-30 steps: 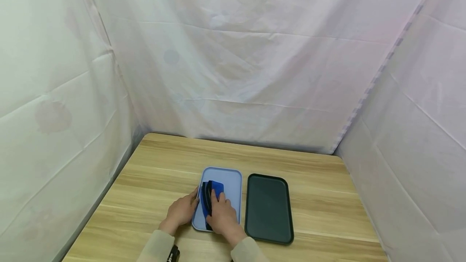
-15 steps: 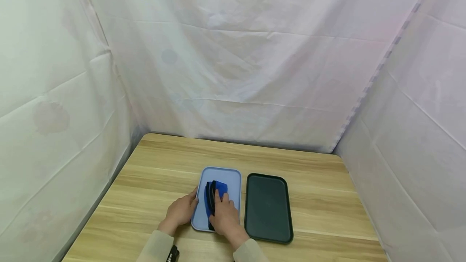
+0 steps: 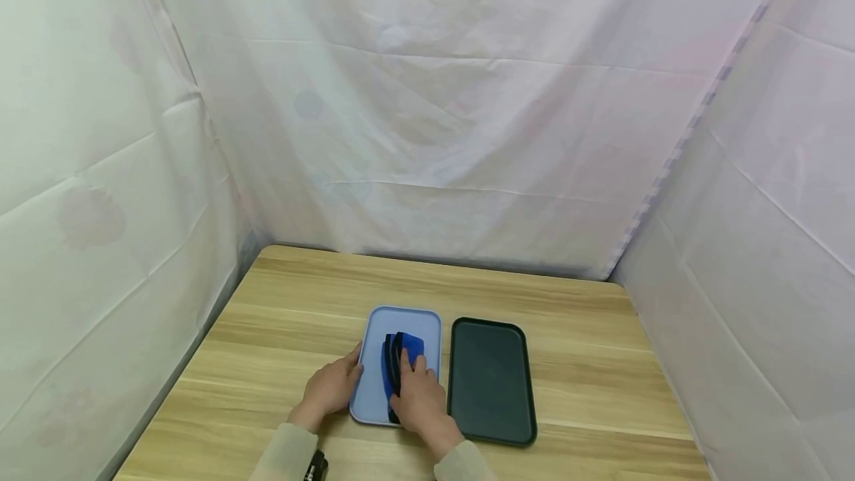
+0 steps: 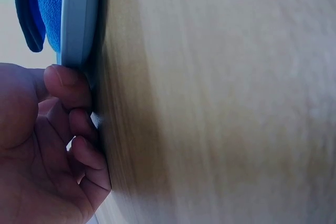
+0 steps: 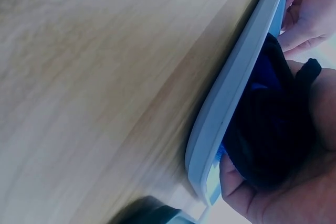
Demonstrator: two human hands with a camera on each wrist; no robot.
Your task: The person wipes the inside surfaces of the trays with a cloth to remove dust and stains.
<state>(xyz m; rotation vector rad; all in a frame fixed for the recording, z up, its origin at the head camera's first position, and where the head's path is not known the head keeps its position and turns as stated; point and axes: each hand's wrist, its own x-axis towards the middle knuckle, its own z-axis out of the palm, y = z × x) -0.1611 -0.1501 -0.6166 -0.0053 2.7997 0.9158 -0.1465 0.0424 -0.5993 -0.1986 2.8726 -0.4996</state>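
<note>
A folded blue cloth (image 3: 414, 346) with black edging lies on the light blue tray (image 3: 374, 407). My right hand (image 3: 419, 398) grips it from above, index finger stretched along its top. In the right wrist view the cloth (image 5: 273, 129) is a dark, bunched bundle against the palm, close over the tray's floor. My left hand (image 3: 332, 386) holds the tray's left rim. The left wrist view has its fingertips (image 4: 68, 87) right at the rim, the other fingers bent near the tabletop. Blue fuzzy fabric shows above the tray wall (image 4: 79, 19) there.
A dark green tray (image 3: 493, 381) lies just right of the blue one, with a narrow gap between them. Both stand on a wood-grain table (image 3: 300, 295), enclosed at the back and sides by pale hanging sheets (image 3: 434, 132). A small black object (image 3: 317, 465) shows by the left sleeve.
My right hand has slid the cloth rightward across the blue tray, from near the left rim toward the middle. The left hand stays at the rim, and both trays lie as before.
</note>
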